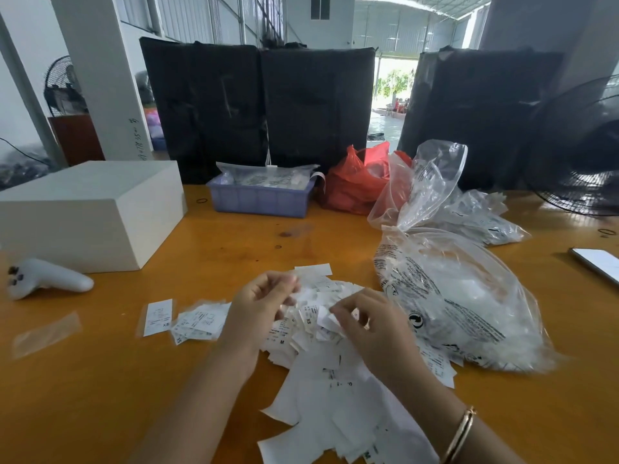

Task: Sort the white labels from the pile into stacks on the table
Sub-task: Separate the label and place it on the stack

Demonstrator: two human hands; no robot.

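L hand (264,304) pinching labels | R hand (365,324) pinching label | both over pile (321,370)

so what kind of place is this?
Probably a garment factory or warehouse packing floor: a corrugated metal roof over an open hall, big black wrapped bales behind the wooden table, and loose clothing size labels beside clear bags of more.

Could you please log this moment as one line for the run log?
stage: sorting | left hand: over pile | right hand: pinches label | stacks: left of pile | table
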